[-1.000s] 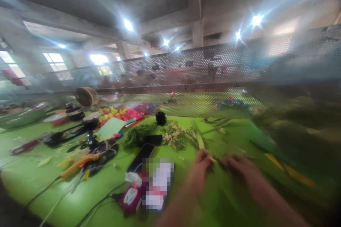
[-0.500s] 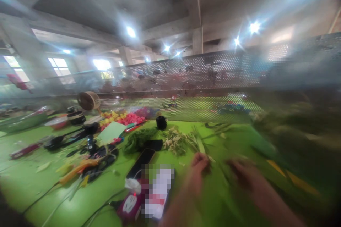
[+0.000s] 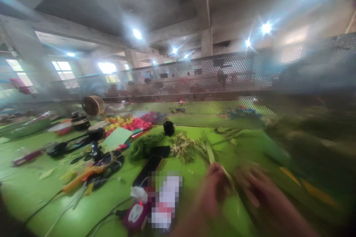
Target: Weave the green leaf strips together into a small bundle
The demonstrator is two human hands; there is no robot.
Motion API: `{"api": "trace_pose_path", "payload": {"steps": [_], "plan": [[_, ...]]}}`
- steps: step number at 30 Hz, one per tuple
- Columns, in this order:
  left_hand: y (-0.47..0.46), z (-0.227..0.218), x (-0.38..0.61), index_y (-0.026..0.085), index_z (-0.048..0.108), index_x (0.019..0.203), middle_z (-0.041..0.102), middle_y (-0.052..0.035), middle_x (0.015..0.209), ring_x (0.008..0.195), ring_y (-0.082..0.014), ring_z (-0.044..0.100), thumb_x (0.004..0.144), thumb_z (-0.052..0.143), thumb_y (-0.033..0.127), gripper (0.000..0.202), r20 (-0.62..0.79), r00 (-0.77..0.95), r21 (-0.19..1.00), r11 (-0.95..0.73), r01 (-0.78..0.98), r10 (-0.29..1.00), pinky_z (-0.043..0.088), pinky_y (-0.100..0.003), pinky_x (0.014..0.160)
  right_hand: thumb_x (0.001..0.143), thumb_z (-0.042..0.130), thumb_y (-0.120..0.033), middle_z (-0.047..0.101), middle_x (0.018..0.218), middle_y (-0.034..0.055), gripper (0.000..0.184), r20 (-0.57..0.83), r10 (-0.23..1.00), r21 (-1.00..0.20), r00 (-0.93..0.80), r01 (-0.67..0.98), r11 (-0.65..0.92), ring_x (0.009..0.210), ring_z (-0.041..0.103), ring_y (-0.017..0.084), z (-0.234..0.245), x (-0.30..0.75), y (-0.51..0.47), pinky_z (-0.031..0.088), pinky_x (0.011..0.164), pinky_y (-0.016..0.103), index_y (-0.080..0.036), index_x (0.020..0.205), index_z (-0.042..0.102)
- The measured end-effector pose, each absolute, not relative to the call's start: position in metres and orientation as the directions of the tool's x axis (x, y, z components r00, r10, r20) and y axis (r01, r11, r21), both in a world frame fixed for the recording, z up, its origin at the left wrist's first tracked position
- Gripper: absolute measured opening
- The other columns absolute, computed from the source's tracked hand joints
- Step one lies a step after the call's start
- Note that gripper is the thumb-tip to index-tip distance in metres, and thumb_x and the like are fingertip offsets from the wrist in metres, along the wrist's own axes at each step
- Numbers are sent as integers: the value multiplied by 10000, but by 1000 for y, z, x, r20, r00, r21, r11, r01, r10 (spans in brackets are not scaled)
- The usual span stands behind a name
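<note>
My left hand (image 3: 213, 187) is closed around a bunch of long pale-green stems (image 3: 210, 154), which point away from me over the green table. To its right, my right hand (image 3: 257, 187) is smeared by motion, so its fingers and anything in them are unclear. A thin pale strip (image 3: 228, 176) runs between the two hands. Just beyond my left hand lies a cluster of pale, leafy pieces (image 3: 182, 148). A dark green bunch (image 3: 143, 146) rests to the left of that cluster.
A dark phone (image 3: 148, 169), a lit phone (image 3: 165, 202) and a purple power strip (image 3: 136, 213) lie left of my hands. An orange-handled tool (image 3: 82, 178) with a cord is farther left. A perforated metal screen (image 3: 194, 77) stands behind; a large greenish heap (image 3: 314, 140) is at right.
My left hand has moved slightly right and toward me. The thin strip between the hands now shows more clearly. My right hand stays close by, still blurred.
</note>
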State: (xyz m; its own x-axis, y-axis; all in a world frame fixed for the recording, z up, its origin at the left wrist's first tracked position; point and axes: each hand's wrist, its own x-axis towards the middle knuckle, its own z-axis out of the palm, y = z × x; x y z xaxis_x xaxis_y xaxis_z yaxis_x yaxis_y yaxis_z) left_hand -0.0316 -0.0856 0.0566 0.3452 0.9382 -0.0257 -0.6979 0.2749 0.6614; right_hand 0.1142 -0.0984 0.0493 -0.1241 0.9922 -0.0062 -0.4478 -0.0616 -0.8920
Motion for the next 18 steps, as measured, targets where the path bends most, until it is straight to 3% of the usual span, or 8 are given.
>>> {"api": "trace_pose_path", "payload": {"steps": [5,11,15,18], "plan": [[-84,57,-34,175,457,697,492,49,591,437,-42,346,657,747,313,324,-7,284,720,202,-664,959,233,-227,491,704,699,-400,571,639,-25,214,-84,991,-945,-109,-307,-114,567,539,130,53,110,-101,442,568,261,-226,691,574],[-71,44,-42,164,473,704,502,31,645,523,-54,385,666,722,335,304,-18,166,847,103,-522,986,263,-216,535,726,668,-429,604,615,-11,230,-95,990,-974,-101,-194,-113,574,537,141,52,110,-101,429,574,261,-213,701,595],[-67,42,-45,166,510,731,535,9,669,540,-84,431,707,674,425,307,19,221,889,85,-450,975,313,-237,558,755,652,-415,618,652,-12,207,-101,988,-966,-118,-226,-126,596,552,137,50,114,-99,428,576,251,-216,736,599],[-63,39,-45,158,606,819,608,-45,801,693,-136,517,705,668,383,260,37,256,937,56,-346,966,371,-259,656,733,685,-398,602,667,-33,184,-128,988,-936,-87,-319,-149,610,562,130,48,115,-97,450,605,251,-233,759,608]]}}
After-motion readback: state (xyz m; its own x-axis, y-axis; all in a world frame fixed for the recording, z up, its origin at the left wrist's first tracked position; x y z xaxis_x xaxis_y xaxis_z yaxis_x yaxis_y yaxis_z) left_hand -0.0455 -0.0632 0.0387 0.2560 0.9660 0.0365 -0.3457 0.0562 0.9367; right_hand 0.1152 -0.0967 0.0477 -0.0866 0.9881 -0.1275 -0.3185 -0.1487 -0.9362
